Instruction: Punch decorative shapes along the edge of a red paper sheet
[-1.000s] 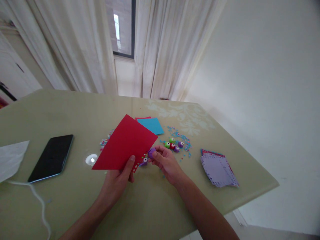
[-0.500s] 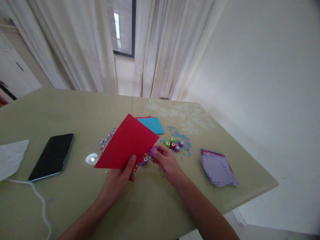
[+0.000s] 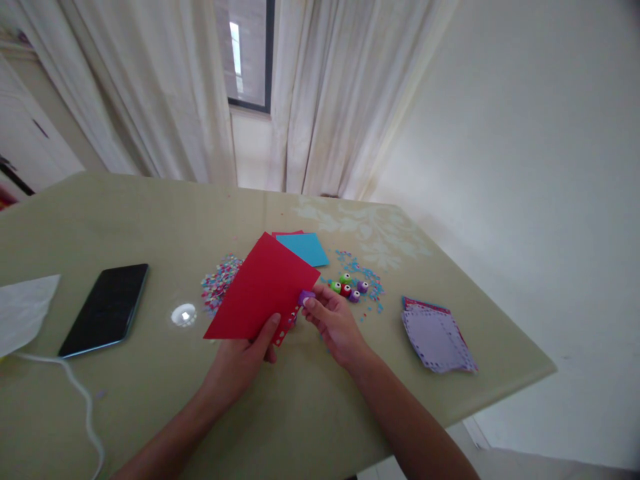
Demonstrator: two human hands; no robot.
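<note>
A red sheet of card (image 3: 265, 287) is pinched by my left hand (image 3: 245, 357), thumb on top and fingers underneath. Small shapes are punched along the card's right edge. My right hand (image 3: 335, 323) closes on a small purple craft punch (image 3: 305, 298), which sits at that edge close to the right corner. Beyond my right hand, several small craft punches (image 3: 345, 290) in green, red and purple stand grouped on the table. Another punch behind the card is mostly hidden.
Coloured paper bits (image 3: 219, 283) lie left of the card, and blue bits (image 3: 370, 277) at the right. Blue card (image 3: 307, 249) lies behind. A stack of punched lilac sheets (image 3: 437, 339) is on the right; a dark tablet (image 3: 106, 310), white cable (image 3: 87, 407) and white paper (image 3: 25, 313) are left.
The red card has shifted right toward the purple punch, with my left hand moving along. The punch now meets the card's edge, and more of the paper bits show on the left.
</note>
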